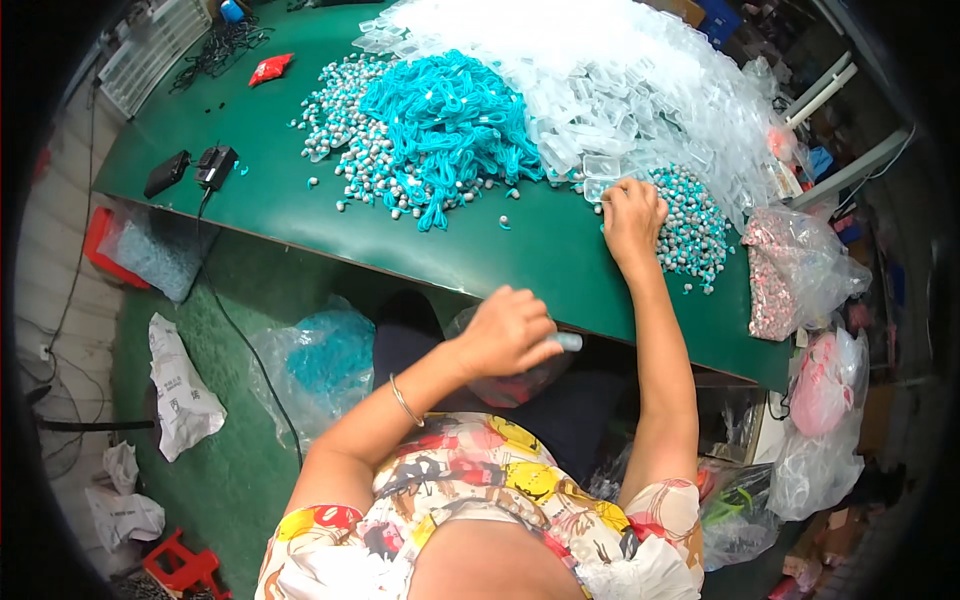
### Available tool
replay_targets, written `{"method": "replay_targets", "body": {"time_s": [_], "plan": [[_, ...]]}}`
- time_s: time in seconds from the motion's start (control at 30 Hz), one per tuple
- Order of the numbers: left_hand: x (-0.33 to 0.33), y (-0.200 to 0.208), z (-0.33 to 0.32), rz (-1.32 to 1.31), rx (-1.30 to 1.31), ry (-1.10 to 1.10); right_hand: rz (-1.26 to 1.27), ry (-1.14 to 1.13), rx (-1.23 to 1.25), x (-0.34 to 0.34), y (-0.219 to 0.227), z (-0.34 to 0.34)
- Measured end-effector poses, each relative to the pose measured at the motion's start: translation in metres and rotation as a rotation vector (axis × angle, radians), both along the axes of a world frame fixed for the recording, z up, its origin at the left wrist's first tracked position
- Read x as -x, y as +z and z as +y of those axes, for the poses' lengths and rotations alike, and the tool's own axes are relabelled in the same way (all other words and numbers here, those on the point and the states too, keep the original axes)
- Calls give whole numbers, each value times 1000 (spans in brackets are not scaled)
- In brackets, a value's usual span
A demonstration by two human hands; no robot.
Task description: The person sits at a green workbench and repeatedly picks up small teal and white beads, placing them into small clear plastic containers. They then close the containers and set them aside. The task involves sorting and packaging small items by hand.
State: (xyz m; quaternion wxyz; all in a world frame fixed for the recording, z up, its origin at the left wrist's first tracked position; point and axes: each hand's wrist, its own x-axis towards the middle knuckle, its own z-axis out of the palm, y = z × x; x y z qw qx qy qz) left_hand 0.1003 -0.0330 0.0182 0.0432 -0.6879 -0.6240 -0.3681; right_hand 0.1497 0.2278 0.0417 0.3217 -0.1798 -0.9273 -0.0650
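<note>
Blouse nearest, left hand points pale piece rightward.

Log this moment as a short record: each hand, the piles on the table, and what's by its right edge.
Left hand: closed around a small pale object
Right hand: fingertips at a clear plastic case; grip unclear
Centre: turquoise cords, small grey pieces beside them
Back: heap of clear cases
Right: grey-and-turquoise pieces
Right edge: clear bag with pinkish pieces
</note>
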Motion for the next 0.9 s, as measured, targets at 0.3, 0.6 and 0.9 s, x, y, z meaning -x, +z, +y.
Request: {"method": "replay_targets", "body": {"time_s": [0.3,0.6,0.9], "plan": [[-25,-7,-6,-94,-27,77,-1,279,125,-43,5,-89],[83,-5,27,-90,-28,551,110,209,260,-52,0,-67],[81,-6,21,-176,7,623,24,-30,139,-24,-18,-27]]}}
